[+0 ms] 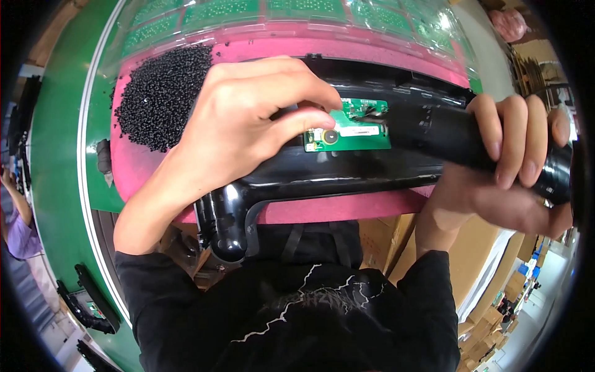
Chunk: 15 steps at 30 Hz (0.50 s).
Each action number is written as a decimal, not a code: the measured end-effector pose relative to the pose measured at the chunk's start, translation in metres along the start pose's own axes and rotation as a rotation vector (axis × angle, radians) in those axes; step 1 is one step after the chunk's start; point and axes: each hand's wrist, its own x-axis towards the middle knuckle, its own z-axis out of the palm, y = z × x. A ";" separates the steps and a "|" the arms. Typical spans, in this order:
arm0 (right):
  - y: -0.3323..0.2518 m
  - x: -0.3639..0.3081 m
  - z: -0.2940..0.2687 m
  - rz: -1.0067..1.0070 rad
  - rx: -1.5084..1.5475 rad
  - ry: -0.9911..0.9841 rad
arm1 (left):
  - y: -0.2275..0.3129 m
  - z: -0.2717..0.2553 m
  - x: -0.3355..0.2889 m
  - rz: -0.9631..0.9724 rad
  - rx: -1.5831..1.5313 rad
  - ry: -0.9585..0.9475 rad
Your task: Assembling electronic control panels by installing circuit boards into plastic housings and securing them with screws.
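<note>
A green circuit board (365,144) lies in a long black plastic housing (347,177) in front of me. My left hand (254,108) reaches over the housing from the left. Its thumb and forefinger come close together at the board's left part, and whatever they pinch, if anything, is too small to make out. My right hand (514,149) is wrapped round a black electric screwdriver (434,133). The tool lies nearly level, with its narrow end over the right half of the board near my left fingertips. Where exactly its tip touches is hard to see.
Left of the housing, a heap of small black screws (164,93) lies on the pink mat (133,167). Clear plastic trays (273,28) with green boards stand behind. Another black housing (90,301) rests on the green table at lower left. Cardboard boxes (477,260) stand at right.
</note>
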 end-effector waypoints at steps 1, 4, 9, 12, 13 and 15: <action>-0.006 0.006 -0.011 -0.005 -0.054 -0.101 | -0.001 0.000 -0.001 -0.018 0.037 0.026; -0.009 0.014 -0.025 0.099 -0.189 -0.076 | -0.004 -0.001 -0.003 -0.077 0.059 0.037; 0.001 0.022 -0.043 0.145 -0.275 -0.183 | 0.004 -0.004 -0.003 -0.151 0.138 0.047; 0.006 0.023 -0.047 0.145 -0.317 -0.165 | 0.004 -0.003 -0.003 -0.149 0.179 0.099; 0.007 0.023 -0.047 0.141 -0.342 -0.137 | 0.002 -0.002 -0.002 -0.168 0.161 0.067; 0.007 0.022 -0.047 0.143 -0.340 -0.130 | -0.001 0.000 -0.004 -0.178 0.135 -0.009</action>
